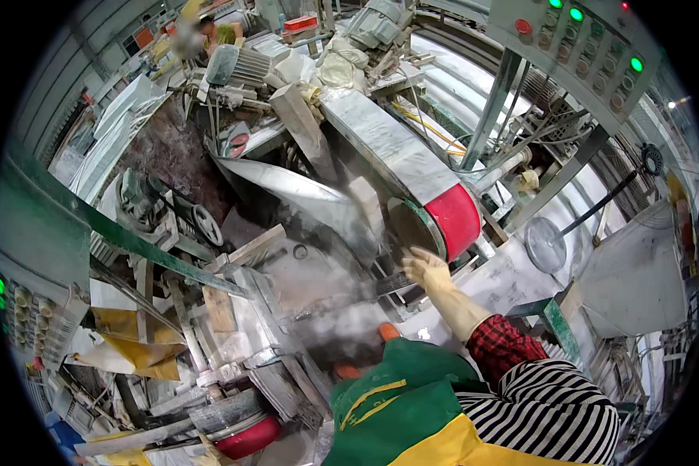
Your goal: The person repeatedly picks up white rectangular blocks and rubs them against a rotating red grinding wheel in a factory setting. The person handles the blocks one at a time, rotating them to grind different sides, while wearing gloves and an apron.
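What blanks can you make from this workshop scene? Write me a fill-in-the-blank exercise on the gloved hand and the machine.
1. The right hand, in a pale glove, reaches toward a belt wheel coloured ____.
2. The sleeve behind the glove's cuff is checked red and ____.
3. The lit lamps on the control panel at upper right glow ____.
4. The apron at the lower edge is mostly ____ with yellow trim.

Missing words: red; black; green; green
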Motion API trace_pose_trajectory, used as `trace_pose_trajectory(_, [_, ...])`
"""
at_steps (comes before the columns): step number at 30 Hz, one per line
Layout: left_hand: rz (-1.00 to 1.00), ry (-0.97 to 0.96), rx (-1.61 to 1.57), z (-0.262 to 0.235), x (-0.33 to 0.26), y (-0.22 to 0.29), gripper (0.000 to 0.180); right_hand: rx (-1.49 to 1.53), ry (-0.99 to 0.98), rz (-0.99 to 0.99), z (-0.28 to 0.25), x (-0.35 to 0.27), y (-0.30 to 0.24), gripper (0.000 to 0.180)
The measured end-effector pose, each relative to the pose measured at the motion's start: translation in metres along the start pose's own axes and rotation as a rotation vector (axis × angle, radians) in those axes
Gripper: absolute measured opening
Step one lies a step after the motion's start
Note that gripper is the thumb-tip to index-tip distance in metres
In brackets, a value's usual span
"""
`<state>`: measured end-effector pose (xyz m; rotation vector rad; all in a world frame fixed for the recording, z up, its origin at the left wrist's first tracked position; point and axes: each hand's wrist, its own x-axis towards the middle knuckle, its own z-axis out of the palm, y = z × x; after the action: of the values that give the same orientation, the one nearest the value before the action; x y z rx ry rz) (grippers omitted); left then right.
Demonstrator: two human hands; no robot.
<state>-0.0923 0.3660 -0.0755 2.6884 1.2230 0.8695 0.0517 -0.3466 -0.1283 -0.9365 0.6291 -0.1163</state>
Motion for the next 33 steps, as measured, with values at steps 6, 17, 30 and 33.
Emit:
trace_pose_trajectory(6, [0.051, -0.106, -0.193, -0.016, -0.045, 0.061, 0.072, -0.157, -0.051, 0.228, -0.056, -0.031, 0.042, 0.048])
trace_pose_trajectory(17, [0.061, -0.158, -0.301, -0.05, -0.071, 0.065, 0.061, -0.423, -0.09, 0.231, -0.018, -0.016, 0.057, 0.053])
trace_pose_trajectory(30, [-0.586, -1.167, -1.483, -0.082, -0.165, 0.277, 0.06, -0.361, -0.875, 0.375, 0.118, -0.087, 0.035, 0.054])
trace_pose_trajectory(33, [-0.473, -1.297, -1.62, -0.063, -0.179, 0.322, 0.056, -0.392, -0.87, 0.347, 0.141, -0.112, 0.002, 0.062])
